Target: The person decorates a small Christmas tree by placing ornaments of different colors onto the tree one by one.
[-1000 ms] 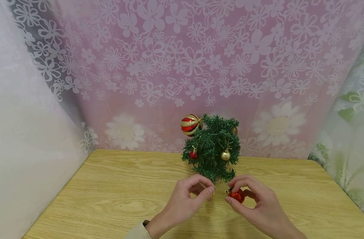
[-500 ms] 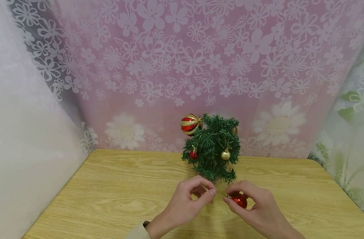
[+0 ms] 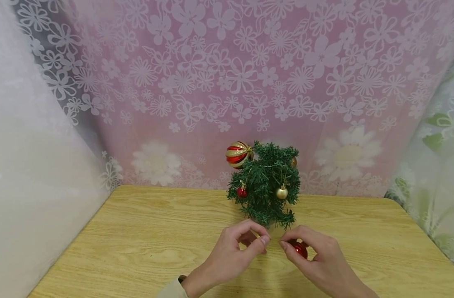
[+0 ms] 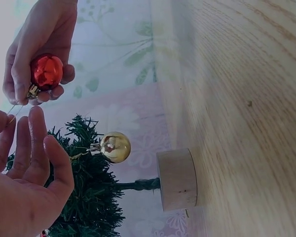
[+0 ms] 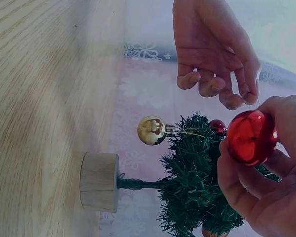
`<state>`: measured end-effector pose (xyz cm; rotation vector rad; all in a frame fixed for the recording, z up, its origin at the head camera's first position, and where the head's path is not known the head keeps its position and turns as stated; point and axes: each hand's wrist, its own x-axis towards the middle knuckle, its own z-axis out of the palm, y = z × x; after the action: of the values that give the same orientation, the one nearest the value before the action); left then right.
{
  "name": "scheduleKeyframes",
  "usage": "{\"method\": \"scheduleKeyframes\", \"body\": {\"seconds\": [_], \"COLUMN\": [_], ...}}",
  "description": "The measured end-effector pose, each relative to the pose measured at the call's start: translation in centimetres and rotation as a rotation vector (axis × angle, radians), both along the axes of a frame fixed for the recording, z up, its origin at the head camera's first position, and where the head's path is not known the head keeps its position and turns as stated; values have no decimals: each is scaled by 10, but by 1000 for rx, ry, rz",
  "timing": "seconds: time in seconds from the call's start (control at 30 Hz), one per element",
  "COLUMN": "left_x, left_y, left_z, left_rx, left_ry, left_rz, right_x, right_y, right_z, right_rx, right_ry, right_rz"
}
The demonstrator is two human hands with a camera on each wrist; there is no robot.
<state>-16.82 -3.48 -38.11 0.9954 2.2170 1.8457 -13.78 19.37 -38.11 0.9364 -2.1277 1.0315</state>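
Note:
My right hand (image 3: 321, 258) holds a shiny red bauble (image 5: 250, 138), thumb and forefinger at its gold cap (image 4: 32, 92) and other fingers beneath the ball. From the cap a fine hanging thread (image 4: 17, 111) runs to my left hand (image 3: 234, 250), which pinches it between thumb and forefinger. The left hand's other fingers are loosely bent. Both hands are in front of a small green Christmas tree (image 3: 264, 174), held above the tabletop.
The tree stands on a round wooden base (image 4: 176, 178). On it hang a gold bauble (image 3: 281, 192), a small red bauble (image 3: 242, 191) and a large red-and-gold striped bauble (image 3: 239, 155). Under everything is a wood-grain table (image 3: 149, 236), with a flowered pink curtain (image 3: 219, 82) behind.
My right fingertips have shifted from the side of the red bauble to its cap, and the ball has moved slightly right and nearer. The left hand has stayed almost still.

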Motion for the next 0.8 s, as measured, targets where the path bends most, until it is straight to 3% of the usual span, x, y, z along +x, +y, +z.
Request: {"method": "scheduleKeyframes", "body": {"seconds": [0.27, 0.53, 0.8], "left_x": [-1, 1, -1], "left_y": [1, 2, 4], "left_z": [0, 1, 3], "left_rx": [-35, -28, 63], "left_ry": [34, 25, -56], "left_rz": [65, 105, 127], "right_x": [3, 4, 3], "right_y": [-5, -10, -18], "right_z": [5, 7, 13], "right_rx": [19, -17, -38], "right_ry": [33, -22, -42], "right_rz": [-131, -100, -168]}}
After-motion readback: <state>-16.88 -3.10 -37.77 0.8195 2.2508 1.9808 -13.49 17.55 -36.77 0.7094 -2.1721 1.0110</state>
